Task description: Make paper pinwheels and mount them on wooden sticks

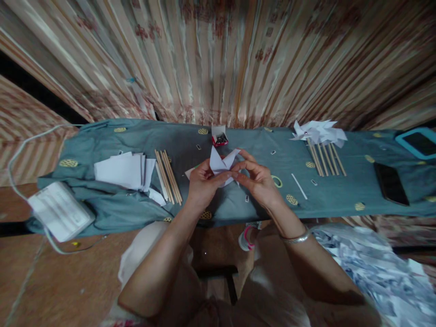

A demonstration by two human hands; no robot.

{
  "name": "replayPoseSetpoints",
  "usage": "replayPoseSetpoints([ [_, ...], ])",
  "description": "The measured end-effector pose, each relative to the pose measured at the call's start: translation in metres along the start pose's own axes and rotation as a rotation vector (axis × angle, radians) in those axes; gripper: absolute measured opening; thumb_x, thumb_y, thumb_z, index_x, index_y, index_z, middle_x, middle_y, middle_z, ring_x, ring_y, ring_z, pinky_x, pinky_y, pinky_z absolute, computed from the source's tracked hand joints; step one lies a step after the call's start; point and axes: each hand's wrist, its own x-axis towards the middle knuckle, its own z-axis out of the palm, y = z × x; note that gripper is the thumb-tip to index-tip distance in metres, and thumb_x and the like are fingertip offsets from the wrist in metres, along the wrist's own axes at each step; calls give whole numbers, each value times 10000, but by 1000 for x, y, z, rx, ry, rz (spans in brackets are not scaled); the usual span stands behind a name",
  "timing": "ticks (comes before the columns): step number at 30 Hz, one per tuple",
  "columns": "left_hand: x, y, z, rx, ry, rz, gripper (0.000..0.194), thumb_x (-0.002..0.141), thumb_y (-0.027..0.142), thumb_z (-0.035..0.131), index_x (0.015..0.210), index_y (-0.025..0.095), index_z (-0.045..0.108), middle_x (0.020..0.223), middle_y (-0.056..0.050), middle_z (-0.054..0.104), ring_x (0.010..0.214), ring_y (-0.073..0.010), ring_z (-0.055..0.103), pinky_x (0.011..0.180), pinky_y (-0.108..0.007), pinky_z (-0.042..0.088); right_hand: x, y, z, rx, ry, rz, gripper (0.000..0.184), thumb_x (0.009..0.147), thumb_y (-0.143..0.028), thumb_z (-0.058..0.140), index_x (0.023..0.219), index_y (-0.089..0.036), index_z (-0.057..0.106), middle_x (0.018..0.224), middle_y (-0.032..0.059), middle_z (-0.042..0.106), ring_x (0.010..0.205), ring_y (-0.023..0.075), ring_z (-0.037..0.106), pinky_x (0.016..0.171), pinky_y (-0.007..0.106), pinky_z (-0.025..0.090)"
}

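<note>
A white paper pinwheel (221, 164) with folded, pointed blades is held up over the middle of the cloth. My left hand (204, 181) grips its left side, thumb across the front. On its right edge, the fingers and thumb of my right hand (254, 177) pinch the paper near the centre. Just behind the pinwheel stands a small open red and white box (220, 136) of dark pins. Wooden sticks (168, 177) lie left of my hands, beside a stack of white paper sheets (119, 170). Scissors with a pale green handle (277, 181) lie partly hidden behind my right hand.
Several pinwheels on sticks (320, 134) lie at the right. Beyond them are a black phone (391, 184) and a blue-framed device (418, 142). A white power box (61, 211) with a cable sits at the left edge. Paper scraps (374, 272) are heaped below right.
</note>
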Motion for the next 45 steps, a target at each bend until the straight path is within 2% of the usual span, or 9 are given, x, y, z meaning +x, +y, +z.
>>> replayPoseSetpoints([
  [6, 0, 0, 0, -18, -28, 2, 409, 491, 286, 918, 844, 172, 744, 742, 8, 750, 647, -129, 648, 669, -251, 521, 0, 3, 2, 72, 24, 28, 175, 730, -415, 786, 789, -260, 729, 1400, 38, 594, 1450, 275, 382, 1197, 462, 251],
  [10, -1, 2, 0, -23, -20, -6, 423, 481, 301, 927, 840, 174, 741, 757, 3, 755, 654, -138, 657, 677, -264, 528, -1, 4, 3, 111, 84, 39, 196, 700, -386, 809, 823, -264, 718, 1460, 29, 532, 1424, 283, 415, 1190, 475, 274],
  [13, 0, 2, 0, -30, -10, -15, 436, 475, 312, 931, 843, 175, 742, 745, 6, 749, 642, -136, 654, 653, -257, 518, -2, 4, 6, 141, 163, 63, 392, 648, -369, 854, 999, -281, 704, 1484, 36, 501, 1408, 282, 430, 1180, 480, 302],
  [15, 0, 2, 0, -30, -8, -21, 427, 476, 311, 931, 833, 171, 743, 734, 7, 745, 633, -132, 648, 641, -250, 509, -1, 5, 8, 214, 206, 91, 602, 601, -362, 887, 1149, -285, 652, 1419, 60, 561, 1369, 277, 475, 1157, 469, 347],
  [18, 0, 2, 0, -43, -10, -28, 421, 466, 306, 936, 813, 169, 742, 726, 8, 740, 632, -128, 644, 658, -254, 511, -1, 5, 11, 411, 172, 172, 779, 567, -355, 908, 1257, -284, 555, 1191, 56, 693, 1122, 248, 654, 1012, 437, 500],
  [21, 0, 2, 1, -63, -7, -50, 415, 447, 293, 942, 791, 169, 747, 706, 14, 736, 603, -113, 625, 639, -241, 504, 0, 2, 13, 533, 109, 253, 754, 579, -329, 904, 1233, -283, 531, 973, 3, 739, 820, 193, 711, 830, 378, 576],
  [23, 0, 1, 1, -67, -2, -60, 404, 429, 287, 944, 762, 167, 749, 701, 13, 738, 592, -108, 618, 619, -230, 499, 0, 0, 13, 552, 91, 266, 707, 578, -312, 906, 1188, -277, 550, 899, -17, 741, 755, 179, 705, 776, 347, 580],
  [31, -1, 0, 1, -34, -2, -54, 349, 459, 302, 938, 737, 174, 771, 709, -1, 747, 609, -118, 628, 635, -243, 517, 0, -9, 15, 528, 71, 245, 534, 603, -321, 889, 1051, -262, 605, 828, -31, 737, 712, 165, 680, 727, 316, 566],
  [45, 0, -3, 2, -1, 13, -14, 331, 455, 307, 937, 713, 176, 775, 692, 5, 736, 612, -114, 610, 635, -246, 512, 0, -4, 13, 504, 98, 255, 640, 582, -331, 891, 1129, -279, 561, 860, -35, 722, 730, 167, 673, 746, 345, 581],
])
